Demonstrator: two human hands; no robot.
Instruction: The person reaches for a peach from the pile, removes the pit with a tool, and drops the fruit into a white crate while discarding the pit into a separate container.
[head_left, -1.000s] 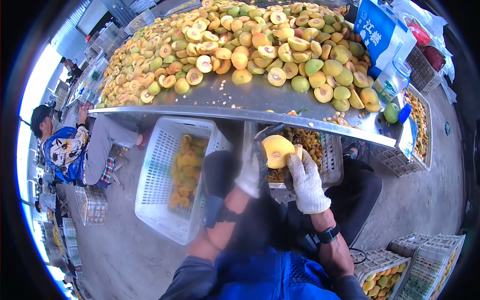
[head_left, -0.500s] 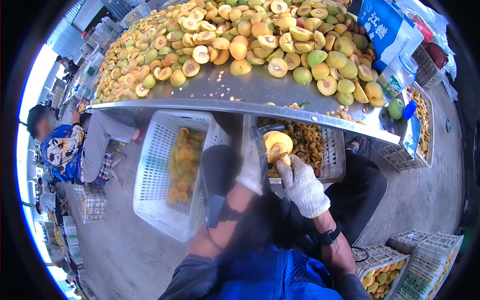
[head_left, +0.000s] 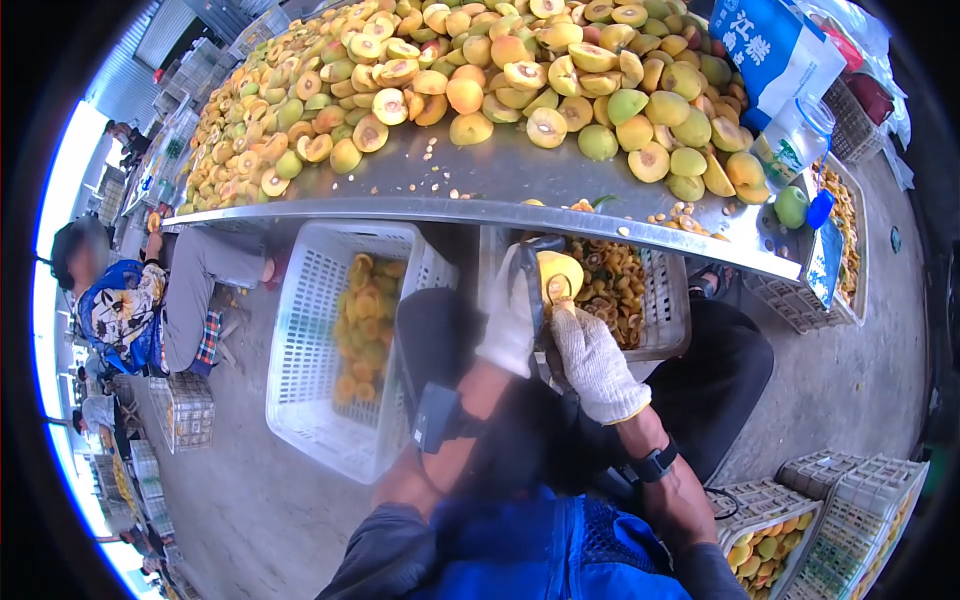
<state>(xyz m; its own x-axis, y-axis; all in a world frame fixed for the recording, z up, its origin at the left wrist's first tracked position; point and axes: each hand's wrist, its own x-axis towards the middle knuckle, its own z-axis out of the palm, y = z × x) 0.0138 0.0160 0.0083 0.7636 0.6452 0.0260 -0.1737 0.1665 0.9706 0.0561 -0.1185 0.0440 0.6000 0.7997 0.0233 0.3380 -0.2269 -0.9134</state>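
Note:
My left hand (head_left: 511, 315), in a white glove with a dark covering on the palm side, is closed around a yellow peach half (head_left: 560, 272). Against the cut face my right hand (head_left: 598, 365), in a white knitted glove, grips a small pitting tool (head_left: 562, 292) with a thin curved loop; its handle is mostly hidden by the fingers. Both hands are over my lap, just below the table edge. Behind them a crate (head_left: 668, 318) holds brownish fruit scraps. To the left, a white plastic crate (head_left: 290, 370) contains yellow peach halves.
A metal table (head_left: 400, 185) bears a large heap of halved peaches (head_left: 440, 85). A blue and white bag (head_left: 770, 60), a plastic jar (head_left: 797, 140) and a green fruit (head_left: 791, 207) are at its right. Crates (head_left: 850, 510) stand lower right. A person (head_left: 125, 300) sits at left.
My left hand has turned, bringing its dark palm covering into view beside the peach half. The peach half and my right hand have shifted slightly; the tool's loop now shows against the flesh.

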